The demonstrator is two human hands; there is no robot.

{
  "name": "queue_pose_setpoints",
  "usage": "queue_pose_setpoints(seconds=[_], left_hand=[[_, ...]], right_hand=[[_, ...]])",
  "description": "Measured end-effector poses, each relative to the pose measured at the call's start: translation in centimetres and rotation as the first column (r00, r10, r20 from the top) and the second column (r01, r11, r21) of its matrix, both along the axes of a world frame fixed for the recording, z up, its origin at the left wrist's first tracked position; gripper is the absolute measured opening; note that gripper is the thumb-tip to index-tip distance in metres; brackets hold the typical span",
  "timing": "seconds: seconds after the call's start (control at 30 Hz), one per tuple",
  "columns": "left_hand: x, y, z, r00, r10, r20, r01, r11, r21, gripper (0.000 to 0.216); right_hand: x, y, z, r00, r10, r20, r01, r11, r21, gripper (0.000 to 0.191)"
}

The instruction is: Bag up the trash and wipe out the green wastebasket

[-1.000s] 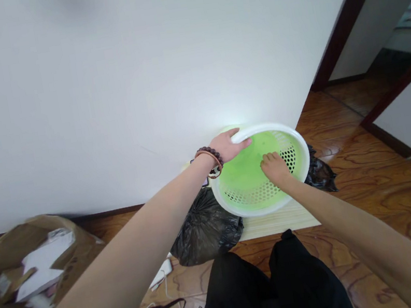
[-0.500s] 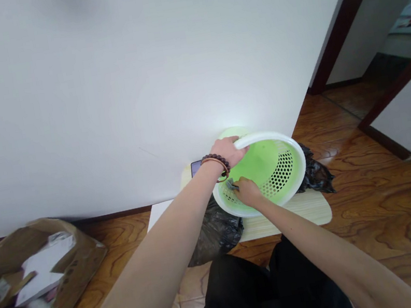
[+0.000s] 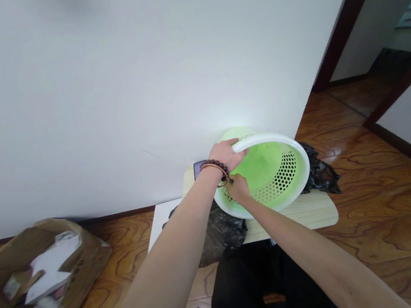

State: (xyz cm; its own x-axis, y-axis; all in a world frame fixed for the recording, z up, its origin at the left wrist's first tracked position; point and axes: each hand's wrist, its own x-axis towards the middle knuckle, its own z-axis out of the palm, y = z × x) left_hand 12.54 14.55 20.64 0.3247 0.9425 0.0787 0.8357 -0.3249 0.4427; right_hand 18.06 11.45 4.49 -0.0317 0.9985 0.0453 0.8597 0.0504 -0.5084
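Observation:
A light green plastic basket [image 3: 266, 165] with a white rim and rows of round holes lies tipped on its side, its mouth facing me. My left hand [image 3: 225, 155] is closed over the rim at the upper left, fingers over the edge, with a beaded bracelet at the wrist. Inside the mouth, my right hand [image 3: 238, 189] is closed close to the basket's left inner wall. Its fingertips lie partly behind my left wrist, so I cannot make out what they hold. Black plastic bags [image 3: 220, 228] lie under and beside the basket on a pale wooden board [image 3: 309, 210].
A phone [image 3: 199, 167] lies by the wall, left of the basket. On the wood floor at the left stands an open cardboard box [image 3: 79, 270] with papers and packaging inside. A white wall [image 3: 119, 84] rises behind; a doorway [image 3: 356, 44] is at the right.
My right hand has moved left along the basket's inner wall, partly behind my left wrist. The small greyish thing at its fingers is now hidden. My left hand keeps its hold on the rim.

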Motion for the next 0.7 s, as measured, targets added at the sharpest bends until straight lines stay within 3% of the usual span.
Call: queue_pose_setpoints(seconds=[0.1,0.27,0.37,0.47,0.6,0.7], left_hand=[[-0.2,-0.1,-0.2,0.999,0.013,0.04,-0.012,1.0,-0.01,0.058],[-1.7,-1.2,-2.3,0.978,0.069,0.197,-0.064,0.997,-0.031,0.055],[-3.2,-1.9,-3.9,0.949,0.124,0.29,-0.102,0.991,-0.089,0.046],[-4.1,-2.5,-4.7,0.942,0.193,0.275,-0.176,0.981,-0.087,0.043],[-3.8,-4.2,-4.4,0.937,0.203,0.284,-0.206,0.978,-0.017,0.043],[-3.3,-6.1,-4.5,0.91,0.291,0.296,-0.283,0.956,-0.073,0.049]], right_hand=[[0.8,-0.4,-0.4,0.999,0.039,0.038,-0.04,0.999,0.033,0.028],[6.6,-0.7,-2.0,0.928,0.107,0.357,-0.065,0.989,-0.129,0.027],[9.1,-0.5,-2.4,0.882,0.117,0.457,-0.046,0.985,-0.164,0.028],[9.4,-0.4,-2.4,0.881,0.126,0.456,-0.039,0.98,-0.196,0.029],[8.1,-1.0,-2.2,0.889,0.15,0.432,-0.059,0.974,-0.218,0.032],[7.7,-1.7,-1.7,0.878,0.169,0.448,-0.071,0.971,-0.228,0.032]])
